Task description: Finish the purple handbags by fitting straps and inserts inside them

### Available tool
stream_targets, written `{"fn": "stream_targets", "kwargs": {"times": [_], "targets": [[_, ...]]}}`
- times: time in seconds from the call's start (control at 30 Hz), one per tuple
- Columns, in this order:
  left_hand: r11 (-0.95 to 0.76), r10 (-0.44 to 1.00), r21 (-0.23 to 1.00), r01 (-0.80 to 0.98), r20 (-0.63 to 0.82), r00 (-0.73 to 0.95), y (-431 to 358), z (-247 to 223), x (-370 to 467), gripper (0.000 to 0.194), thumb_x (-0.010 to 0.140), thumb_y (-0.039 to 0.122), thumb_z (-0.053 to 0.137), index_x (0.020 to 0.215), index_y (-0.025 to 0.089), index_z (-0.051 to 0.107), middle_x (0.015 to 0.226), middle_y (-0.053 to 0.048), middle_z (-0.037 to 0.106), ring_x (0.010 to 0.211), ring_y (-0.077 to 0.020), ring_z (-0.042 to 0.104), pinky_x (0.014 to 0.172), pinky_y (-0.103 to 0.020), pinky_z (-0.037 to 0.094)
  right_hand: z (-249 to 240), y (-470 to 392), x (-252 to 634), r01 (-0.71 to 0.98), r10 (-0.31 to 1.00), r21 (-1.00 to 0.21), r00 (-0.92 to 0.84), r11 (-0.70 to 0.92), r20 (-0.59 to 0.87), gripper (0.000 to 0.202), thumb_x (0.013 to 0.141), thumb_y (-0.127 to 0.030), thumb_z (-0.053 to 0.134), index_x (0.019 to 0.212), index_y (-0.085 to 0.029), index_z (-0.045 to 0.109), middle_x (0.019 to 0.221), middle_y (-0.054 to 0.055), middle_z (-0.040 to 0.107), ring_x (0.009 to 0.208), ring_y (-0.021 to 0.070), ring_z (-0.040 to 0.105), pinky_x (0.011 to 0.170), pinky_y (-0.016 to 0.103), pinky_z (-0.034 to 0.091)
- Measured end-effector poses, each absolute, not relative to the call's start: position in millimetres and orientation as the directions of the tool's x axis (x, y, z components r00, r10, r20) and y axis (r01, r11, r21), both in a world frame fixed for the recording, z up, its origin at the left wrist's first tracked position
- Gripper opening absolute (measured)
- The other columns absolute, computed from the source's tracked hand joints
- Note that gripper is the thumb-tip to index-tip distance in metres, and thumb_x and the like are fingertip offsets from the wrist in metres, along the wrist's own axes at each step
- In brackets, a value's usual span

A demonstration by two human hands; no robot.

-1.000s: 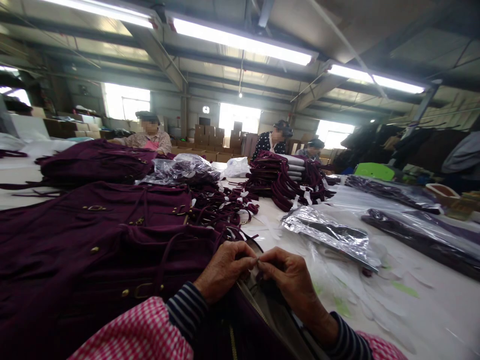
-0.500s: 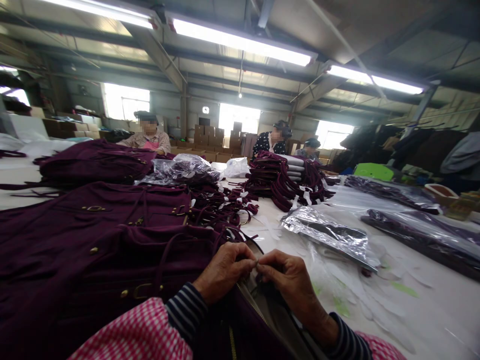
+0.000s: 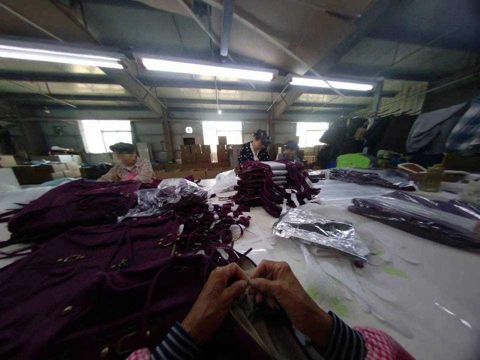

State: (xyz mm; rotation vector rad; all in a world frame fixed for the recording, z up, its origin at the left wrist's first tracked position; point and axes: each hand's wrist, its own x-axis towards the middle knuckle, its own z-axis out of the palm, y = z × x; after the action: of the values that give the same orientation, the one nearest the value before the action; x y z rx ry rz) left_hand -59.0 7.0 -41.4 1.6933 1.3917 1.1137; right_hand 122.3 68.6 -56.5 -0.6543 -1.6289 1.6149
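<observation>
A dark purple bag with brass fittings lies in front of me, its zipped mouth open on a grey-beige lining. Over that opening, my left hand pinches thumb and forefinger together. My right hand meets it fingertip to fingertip, also in a pinch. Whatever is between the fingertips is too small to make out. The brass zip runs below the hands along the bag's edge.
More purple bags lie to the left. A stack of folded purple pieces stands ahead, with loose straps before it. Plastic-wrapped items and clear film cover the white table on the right. Several co-workers are across the table.
My view has levelled and tilted upward, so the hands and bag appear lower. Both hands stay pinched together at the bag's opening, the right fingers slightly more curled.
</observation>
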Motion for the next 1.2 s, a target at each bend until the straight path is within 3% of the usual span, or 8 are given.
{"fn": "stream_targets", "kwargs": {"times": [0.17, 0.4, 0.63, 0.9, 0.97, 1.1, 1.2], "targets": [[-0.17, 0.985, 0.907, 0.384, 0.163, 0.05, 8.0, -45.6, -60.3, 0.036, 0.085, 0.051, 0.066, 0.084, 0.015, 0.07, 0.077, -0.003, 0.063, 0.073, -0.0167, 0.051, 0.065, -0.025, 0.038, -54.3, 66.0, 121.9, -0.134, 0.782, -0.989, -0.609, 0.062, 0.132, 0.02, 0.078, -0.031, 0.073, 0.078, -0.012, 0.067, 0.059, 0.0, 0.064, 0.044, 0.006, 0.04, 0.045, 0.019, 0.024], [-0.118, 0.993, 0.923, 0.367, 0.104, 0.056, 4.4, -43.7, -62.5, 0.037, 0.085, 0.053, 0.066, 0.084, 0.016, 0.07, 0.078, -0.002, 0.061, 0.075, -0.0168, 0.05, 0.067, -0.025, 0.038, -53.3, 58.8, 119.9, -0.064, 0.833, -0.976, -0.51, 0.21, 0.213, 0.009, 0.075, -0.023, 0.067, 0.071, -0.014, 0.065, 0.056, -0.002, 0.058, 0.056, 0.0114, 0.052, 0.056, 0.022, 0.038], [-0.002, 0.992, 0.99, 0.139, -0.016, 0.125, 11.4, -42.8, -61.5, 0.039, 0.08, 0.051, 0.073, 0.082, 0.013, 0.064, 0.071, -0.001, 0.06, 0.064, -0.0113, 0.044, 0.06, -0.024, 0.031, -51.7, 58.5, 118.0, -0.147, 0.812, -0.984, -0.558, 0.105, 0.17, 0.017, 0.076, -0.029, 0.073, 0.071, -0.015, 0.064, 0.054, -0.002, 0.059, 0.044, 0.0082, 0.044, 0.044, 0.02, 0.028], [0.009, 0.998, 0.996, 0.089, -0.014, 0.065, 12.5, -39.9, -60.5, 0.045, 0.073, 0.055, 0.08, 0.076, 0.013, 0.063, 0.068, -0.001, 0.06, 0.059, -0.0094, 0.044, 0.055, -0.021, 0.031, -52.2, 60.2, 110.9, -0.265, 0.821, -0.962, -0.531, 0.074, 0.209, 0.026, 0.073, -0.035, 0.08, 0.07, -0.013, 0.064, 0.059, 0.0, 0.065, 0.049, 0.009, 0.049, 0.048, 0.021, 0.034], [0.01, 0.999, 0.991, 0.134, -0.016, 0.046, 13.1, -38.8, -57.8, 0.045, 0.073, 0.056, 0.079, 0.077, 0.013, 0.064, 0.068, -0.001, 0.06, 0.059, -0.0101, 0.046, 0.056, -0.022, 0.032, -53.1, 64.7, 110.3, -0.268, 0.81, -0.96, -0.544, 0.079, 0.218, 0.024, 0.072, -0.032, 0.079, 0.07, -0.012, 0.065, 0.062, 0.001, 0.067, 0.049, 0.0088, 0.05, 0.049, 0.021, 0.034], [-0.101, 0.995, 0.88, 0.464, 0.099, 0.028, 2.6, -24.6, -51.3, 0.037, 0.086, 0.051, 0.067, 0.088, 0.015, 0.069, 0.077, -0.002, 0.063, 0.071, -0.0161, 0.055, 0.065, -0.026, 0.04, -42.3, 70.5, 126.0, -0.138, 0.793, -0.977, -0.572, 0.16, 0.21, 0.014, 0.074, -0.026, 0.074, 0.074, -0.013, 0.068, 0.061, -0.001, 0.064, 0.053, 0.01, 0.05, 0.051, 0.021, 0.034], [-0.28, 0.959, 0.709, 0.648, 0.23, 0.163, -22.0, -5.9, -50.5, 0.028, 0.096, 0.041, 0.057, 0.117, 0.026, 0.066, 0.119, -0.005, 0.065, 0.099, -0.0208, 0.06, 0.087, -0.03, 0.045, -25.3, 65.6, 158.6, 0.072, 0.781, -0.91, -0.544, 0.409, 0.308, 0.01, 0.081, -0.025, 0.068, 0.087, -0.017, 0.071, 0.076, 0.001, 0.067, 0.069, 0.0141, 0.058, 0.064, 0.025, 0.042]]}}
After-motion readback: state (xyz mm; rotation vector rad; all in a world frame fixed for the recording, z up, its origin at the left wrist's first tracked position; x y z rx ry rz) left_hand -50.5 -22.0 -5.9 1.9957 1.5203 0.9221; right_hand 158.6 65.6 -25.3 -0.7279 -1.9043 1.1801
